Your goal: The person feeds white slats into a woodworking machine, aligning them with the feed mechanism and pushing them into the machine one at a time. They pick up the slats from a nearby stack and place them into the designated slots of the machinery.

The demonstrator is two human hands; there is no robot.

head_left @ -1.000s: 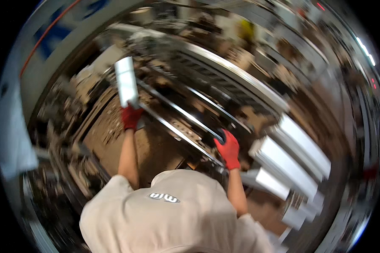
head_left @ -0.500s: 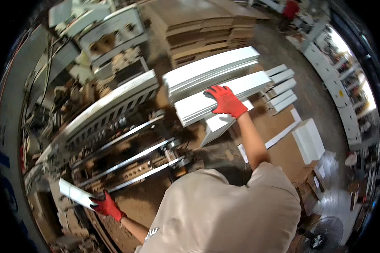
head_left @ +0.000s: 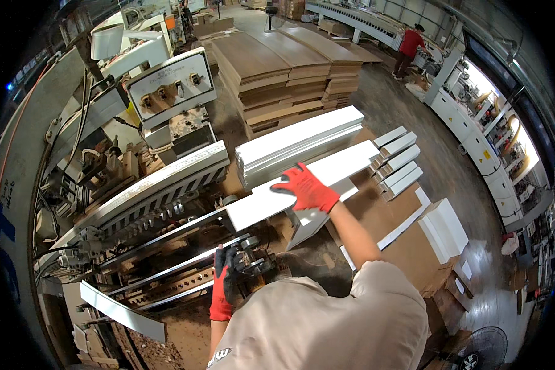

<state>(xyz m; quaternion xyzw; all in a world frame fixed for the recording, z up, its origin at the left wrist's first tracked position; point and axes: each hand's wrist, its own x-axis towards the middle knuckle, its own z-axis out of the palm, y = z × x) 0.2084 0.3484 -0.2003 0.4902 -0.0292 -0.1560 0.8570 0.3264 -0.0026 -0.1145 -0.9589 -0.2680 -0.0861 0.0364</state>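
Note:
My right hand (head_left: 309, 190), in a red glove with dark fingertips, grips a long white board (head_left: 345, 161) across its near edge. The board lies slantwise over a white stack, its left end reaching out to the machine's metal rails (head_left: 185, 266). My left hand (head_left: 223, 285), gloved alike, is raised beside the rails' right end, fingers apart and holding nothing. Left of it, a narrow white strip (head_left: 122, 311) rests at the machine's near side. Behind the gripped board stands a stack of white boards (head_left: 302, 143).
Several white box-shaped pieces (head_left: 401, 161) lie right of the boards on brown cardboard (head_left: 376, 213). Tall brown panel stacks (head_left: 290, 68) stand behind. A control panel (head_left: 171, 88) rises at left, a fan (head_left: 478, 351) at lower right. A person in red (head_left: 410, 50) is far off.
My left hand has let go of the white strip and moved right, toward the rails' end. My right hand has drawn the long board left and nearer.

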